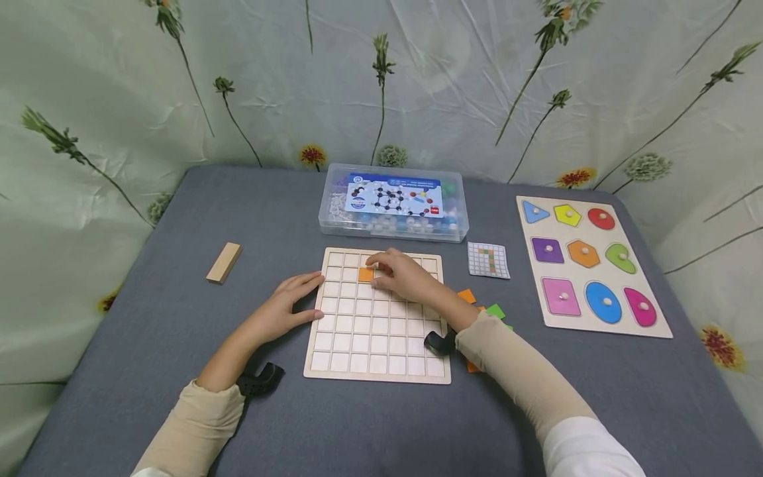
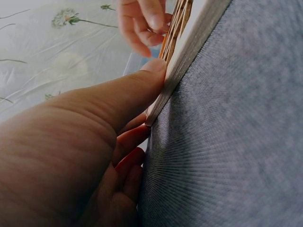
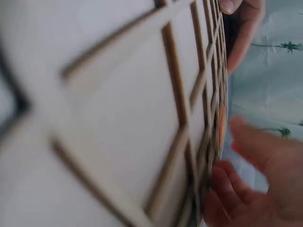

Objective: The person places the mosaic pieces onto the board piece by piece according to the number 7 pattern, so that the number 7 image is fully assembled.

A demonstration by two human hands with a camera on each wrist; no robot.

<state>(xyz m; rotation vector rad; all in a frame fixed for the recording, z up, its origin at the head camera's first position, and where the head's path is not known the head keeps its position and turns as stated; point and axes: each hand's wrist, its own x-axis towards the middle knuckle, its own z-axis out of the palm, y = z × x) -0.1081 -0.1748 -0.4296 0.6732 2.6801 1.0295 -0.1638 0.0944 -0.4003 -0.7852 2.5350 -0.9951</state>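
Now, left hand (image 1: 286,305): fingers spread, thumb and fingertips resting at the left rim of the grid board (image 1: 361,324); nothing pinched.
Right hand (image 1: 402,275): fingers loosely bent over the grid, thumb parted from them, no pinch visible. Whether a fingertip touches the orange tile (image 1: 365,275), I cannot tell.
Tile's handling: lies in a cell right by my right fingertips. Looks light, stiff, perhaps slippery; I'd take it by opposite edges, though the recess likely hides part of them.
Board's handling: beneath my right hand, left rim at my left fingers. Looks like thin, stiff wood, light enough to skid. Outer rim is the better hold; slim ridges may be fragile.
Loose tiles (image 1: 466,296): orange and green, right of my right hand, past the board's edge.
Wooden block (image 1: 224,263): beyond my left hand, off to its left.
Pattern card (image 1: 489,259): right of my right hand; looks paper-thin.
Plastic box (image 1: 393,202): beyond both hands, blue label on top.
Knob puzzle (image 1: 557,232): well right of my right hand.
Flowered cloth (image 1: 447,79): farthest, behind the box.
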